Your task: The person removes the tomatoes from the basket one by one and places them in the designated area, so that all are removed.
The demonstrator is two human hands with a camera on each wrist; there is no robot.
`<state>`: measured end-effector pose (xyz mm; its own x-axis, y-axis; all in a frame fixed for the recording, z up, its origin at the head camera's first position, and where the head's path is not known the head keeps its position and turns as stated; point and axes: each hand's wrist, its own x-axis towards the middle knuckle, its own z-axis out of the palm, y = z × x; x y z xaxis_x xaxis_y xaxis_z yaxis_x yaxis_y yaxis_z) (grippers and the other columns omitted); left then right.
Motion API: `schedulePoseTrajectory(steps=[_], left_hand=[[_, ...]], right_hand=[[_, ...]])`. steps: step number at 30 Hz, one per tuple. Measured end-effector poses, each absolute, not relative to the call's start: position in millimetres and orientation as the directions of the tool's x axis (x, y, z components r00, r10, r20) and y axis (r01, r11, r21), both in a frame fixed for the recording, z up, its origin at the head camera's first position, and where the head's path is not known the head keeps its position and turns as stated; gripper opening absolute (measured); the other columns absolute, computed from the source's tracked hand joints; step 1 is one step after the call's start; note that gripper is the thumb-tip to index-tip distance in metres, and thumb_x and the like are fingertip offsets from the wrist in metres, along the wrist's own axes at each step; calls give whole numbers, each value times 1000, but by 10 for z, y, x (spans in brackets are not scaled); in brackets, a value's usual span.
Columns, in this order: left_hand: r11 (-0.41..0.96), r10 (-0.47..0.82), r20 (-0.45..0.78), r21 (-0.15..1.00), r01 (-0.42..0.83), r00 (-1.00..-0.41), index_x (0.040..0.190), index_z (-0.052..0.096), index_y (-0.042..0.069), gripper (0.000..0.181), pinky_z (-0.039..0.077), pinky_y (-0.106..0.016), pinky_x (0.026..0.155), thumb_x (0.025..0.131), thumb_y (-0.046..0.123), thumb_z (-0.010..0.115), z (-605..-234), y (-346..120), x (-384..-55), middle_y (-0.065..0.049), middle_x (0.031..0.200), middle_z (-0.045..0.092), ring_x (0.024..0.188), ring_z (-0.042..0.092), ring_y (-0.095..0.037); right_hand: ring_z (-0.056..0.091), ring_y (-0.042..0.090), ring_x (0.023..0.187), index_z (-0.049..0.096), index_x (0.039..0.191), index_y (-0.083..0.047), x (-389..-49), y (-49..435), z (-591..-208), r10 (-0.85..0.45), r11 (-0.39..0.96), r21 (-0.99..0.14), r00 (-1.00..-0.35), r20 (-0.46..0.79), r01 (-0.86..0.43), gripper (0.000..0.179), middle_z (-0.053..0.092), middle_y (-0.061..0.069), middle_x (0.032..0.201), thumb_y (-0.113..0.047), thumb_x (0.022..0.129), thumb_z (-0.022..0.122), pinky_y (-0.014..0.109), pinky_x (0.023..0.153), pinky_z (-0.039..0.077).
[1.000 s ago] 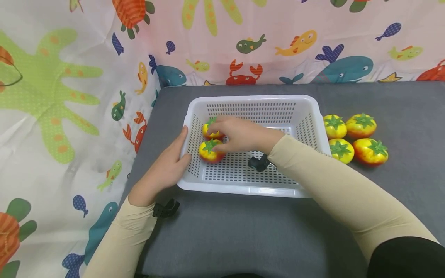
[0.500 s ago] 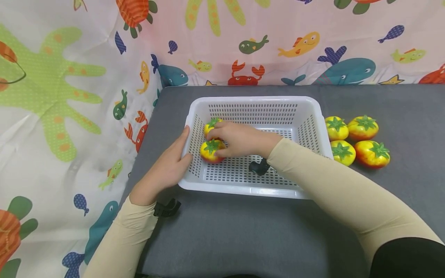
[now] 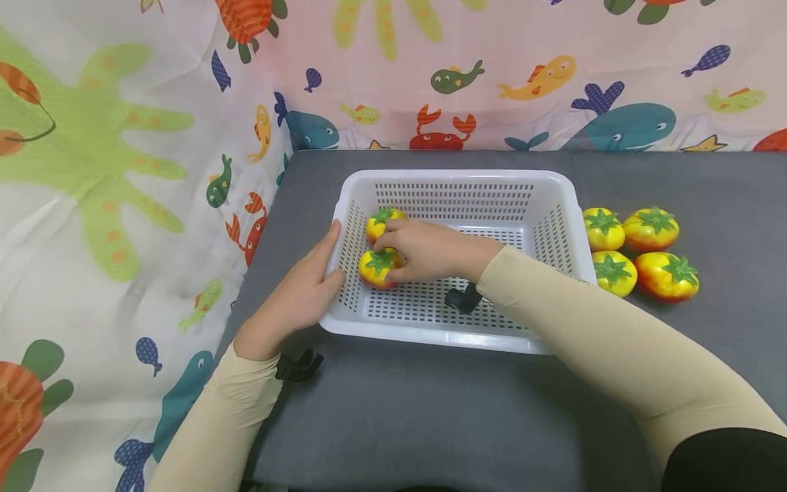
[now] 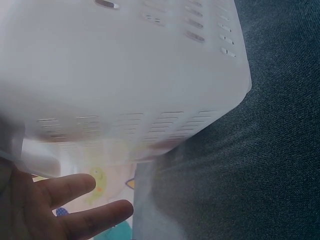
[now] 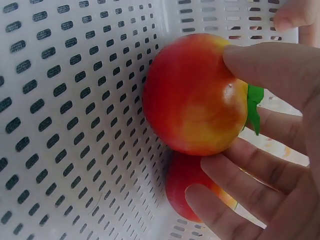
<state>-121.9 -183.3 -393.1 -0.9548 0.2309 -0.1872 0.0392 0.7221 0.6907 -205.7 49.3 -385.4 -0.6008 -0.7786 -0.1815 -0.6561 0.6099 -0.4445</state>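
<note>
In the head view, two glossy yellow-red tomatoes with green leafy tops sit at the left end of a white perforated plastic basket (image 3: 430, 337). My right hand (image 3: 424, 251) holds the nearer tomato (image 3: 376, 268), thumb on the near side and fingers beyond it. The right wrist view shows my thumb on this tomato (image 5: 192, 95) and fingertips between it and the other tomato (image 5: 187, 187). That farther tomato (image 3: 382, 224) lies just past my fingers. My left hand (image 3: 301, 294) holds the basket's left rim, thumb over it; two fingers (image 4: 95, 220) stick out straight outside the wall.
Several more tomatoes (image 3: 667, 277) stand grouped on the grey table (image 3: 430, 410), right beside the basket's right end. A printed sea-animal curtain (image 3: 381, 89) hangs along the back and left sides. Dark straps with small devices (image 3: 464, 298) are on both wrists.
My right fingers have shifted from over the farther tomato onto the nearer one, uncovering more of the farther one. The left hand stays at the rim, and the head view has shifted slightly.
</note>
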Motion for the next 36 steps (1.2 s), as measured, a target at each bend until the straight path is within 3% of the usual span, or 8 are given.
schedulePoseTrajectory(steps=[7,16,23,36], left_hand=[[731,229,-181,681,46,-956,170,2,34,81,64,-44,83,105,22,49,-3915,-1831,-1219,0,175,20,113,68,-27],[713,227,-177,700,40,-958,169,3,35,81,64,-40,73,105,20,49,-3909,-1829,-1205,-5,172,26,107,71,-27],[718,233,-174,694,49,-957,170,3,34,80,64,-40,75,105,21,49,-3917,-1825,-1210,-4,173,25,105,72,-26],[712,232,-174,701,45,-957,170,3,34,82,65,-42,76,104,20,50,-3912,-1829,-1203,-5,170,31,105,72,-26]], right_hand=[[60,17,119,68,140,-18,-2080,503,-3891,-796,579,-494,-581,-172,-648,58,69,-1,136,-36,88,86,38,112,48],[58,17,123,69,138,-18,-2093,514,-3891,-812,554,-513,-562,-159,-655,57,67,0,138,-35,87,87,38,114,46],[57,18,127,69,138,-18,-2077,546,-3836,-798,567,-506,-586,-142,-650,58,66,0,140,-39,87,86,39,115,46],[61,17,116,70,136,-15,-2044,668,-3681,-780,560,-545,-619,-94,-624,57,69,0,135,-35,85,88,33,102,55]])
